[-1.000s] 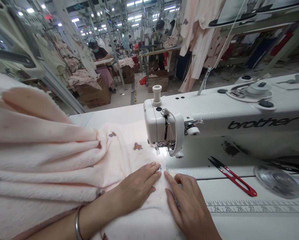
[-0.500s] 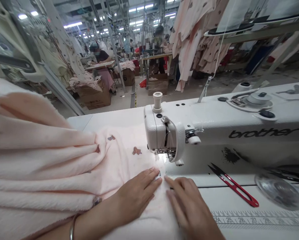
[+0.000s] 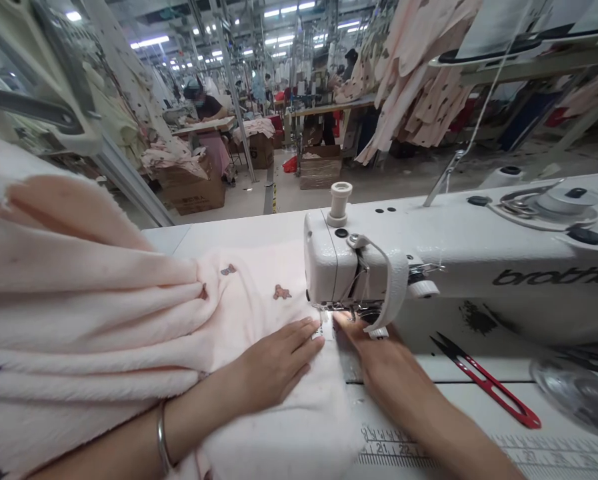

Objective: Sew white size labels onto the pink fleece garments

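Pale pink plush fabric (image 3: 239, 353) with small printed figures lies on the sewing table and runs up to the needle area of a white sewing machine (image 3: 331, 260). My left hand (image 3: 279, 363) rests flat on it, fingers stretched toward the needle. A small white label with dark print (image 3: 325, 328) lies just past those fingertips. My right hand (image 3: 379, 353) reaches in beneath the machine head from the right, its foremost fingers stretched to the label's right side. The machine head hides part of these fingers, and I see nothing gripped in them.
Red-handled thread snips (image 3: 489, 387) lie right of my right hand, near a clear round plastic piece (image 3: 573, 393). A printed ruler scale (image 3: 533, 448) runs along the table's front. Bunched fabric piles up at left. Beyond are cardboard boxes (image 3: 193, 187), hanging garments and a person at another table.
My right hand has moved forward under the machine head, beside the label. My left hand stays flat on the fabric. The view has shifted slightly, so the machine appears farther right.
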Available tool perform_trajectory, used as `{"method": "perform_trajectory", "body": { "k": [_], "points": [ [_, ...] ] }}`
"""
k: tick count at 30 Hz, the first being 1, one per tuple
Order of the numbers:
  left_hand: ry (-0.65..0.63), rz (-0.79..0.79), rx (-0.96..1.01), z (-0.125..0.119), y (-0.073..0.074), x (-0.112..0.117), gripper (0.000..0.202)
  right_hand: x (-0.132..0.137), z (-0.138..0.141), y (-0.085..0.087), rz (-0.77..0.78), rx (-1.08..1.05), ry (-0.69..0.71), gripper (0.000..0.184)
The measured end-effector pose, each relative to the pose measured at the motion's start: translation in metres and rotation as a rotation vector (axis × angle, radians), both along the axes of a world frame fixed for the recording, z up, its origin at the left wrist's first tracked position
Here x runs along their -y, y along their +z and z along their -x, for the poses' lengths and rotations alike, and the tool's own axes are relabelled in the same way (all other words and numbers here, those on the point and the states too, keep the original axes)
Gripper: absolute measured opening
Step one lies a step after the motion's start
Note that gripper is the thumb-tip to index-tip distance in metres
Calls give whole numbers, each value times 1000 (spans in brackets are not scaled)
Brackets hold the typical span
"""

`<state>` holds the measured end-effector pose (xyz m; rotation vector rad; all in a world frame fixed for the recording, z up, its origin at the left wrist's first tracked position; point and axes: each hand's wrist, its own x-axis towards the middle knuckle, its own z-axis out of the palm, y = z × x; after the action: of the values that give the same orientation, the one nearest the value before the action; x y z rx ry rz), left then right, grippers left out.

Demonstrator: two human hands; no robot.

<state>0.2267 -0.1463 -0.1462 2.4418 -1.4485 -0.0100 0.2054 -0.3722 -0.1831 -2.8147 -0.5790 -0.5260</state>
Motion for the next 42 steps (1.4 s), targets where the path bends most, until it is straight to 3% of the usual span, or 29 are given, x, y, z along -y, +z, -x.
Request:
{"method": "perform_trajectory", "body": {
  "k": [2,5,13,27,34,38,42],
  "points": [
    [1,-5,-9,0,0,-1,44,-5,21,-4,41,18,39,65],
    [4,-9,-14,-1,0,-2,44,-13,34,-10,58,68,14,64],
    [2,6,4,-8,-3,-5,45,-16,24,-10,109,16,-18,68],
    [4,20,10,-10,-4,-4,44,-14,27,-9,60,-7,8,65],
    [21,-2,4,-22,-6,-6,41,-20,28,-5,16,-28,-59,60],
    [38,-7,-4,-29,-9,-6,39,-19,31,-10,40,-22,-43,70],
    [69,-6,-32,-27,-8,-5,40,-15,33,-15,44,36,-33,68]
  ]
}}
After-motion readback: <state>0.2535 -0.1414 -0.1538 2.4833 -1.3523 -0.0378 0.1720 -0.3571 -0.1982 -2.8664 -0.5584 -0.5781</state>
